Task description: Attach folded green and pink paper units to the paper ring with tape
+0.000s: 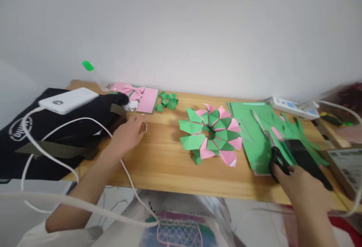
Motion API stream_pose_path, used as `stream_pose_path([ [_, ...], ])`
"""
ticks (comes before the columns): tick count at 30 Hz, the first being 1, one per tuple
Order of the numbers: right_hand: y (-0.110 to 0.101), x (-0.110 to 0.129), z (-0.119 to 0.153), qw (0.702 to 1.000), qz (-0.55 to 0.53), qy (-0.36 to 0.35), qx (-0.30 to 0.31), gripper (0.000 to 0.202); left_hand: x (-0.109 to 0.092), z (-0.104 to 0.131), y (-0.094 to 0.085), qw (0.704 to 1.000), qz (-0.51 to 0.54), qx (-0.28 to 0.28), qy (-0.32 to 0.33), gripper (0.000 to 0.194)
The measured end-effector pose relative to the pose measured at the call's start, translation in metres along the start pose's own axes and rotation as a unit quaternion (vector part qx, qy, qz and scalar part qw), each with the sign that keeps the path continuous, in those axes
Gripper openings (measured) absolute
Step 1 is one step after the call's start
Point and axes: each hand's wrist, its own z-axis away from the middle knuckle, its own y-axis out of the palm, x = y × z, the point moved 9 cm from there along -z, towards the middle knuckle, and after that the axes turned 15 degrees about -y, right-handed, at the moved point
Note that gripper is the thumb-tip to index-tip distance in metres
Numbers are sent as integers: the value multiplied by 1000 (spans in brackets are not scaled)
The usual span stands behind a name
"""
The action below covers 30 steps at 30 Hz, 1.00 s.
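My right hand has its fingers around the black handles of a pair of scissors, whose blades lie over green paper on the table's right side. My left hand rests on the wood beside the black bag, fingers loosely bent and a little apart, with nothing seen in them. Between the hands sits a ring of folded green and pink paper pieces. Beyond my left hand lie small folded green pieces, a pink sheet and a crumpled white scrap.
A white power bank lies on the black bag, its white cable looping across my left arm. A dark phone is beside the scissors. Behind it are a power strip and, at far right, a box. A wall closes off the back.
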Motion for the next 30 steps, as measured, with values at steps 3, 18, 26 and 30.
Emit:
stream_pose_path([
  [3, 5, 7, 9, 993, 91, 42, 60, 52, -10, 14, -10, 998, 29, -27, 48, 33],
  [18, 22, 212, 78, 745, -666, -33, -15, 14, -116, 128, 51, 441, 670, 594, 57, 48],
  [26, 30, 216, 78, 664, -747, 12, -36, 13, -110, 148, 71, 422, 619, 659, 62, 65],
  [30, 27, 213, 79, 685, -727, 5, -44, 13, -115, 153, 71, 429, 614, 654, 103, 57],
])
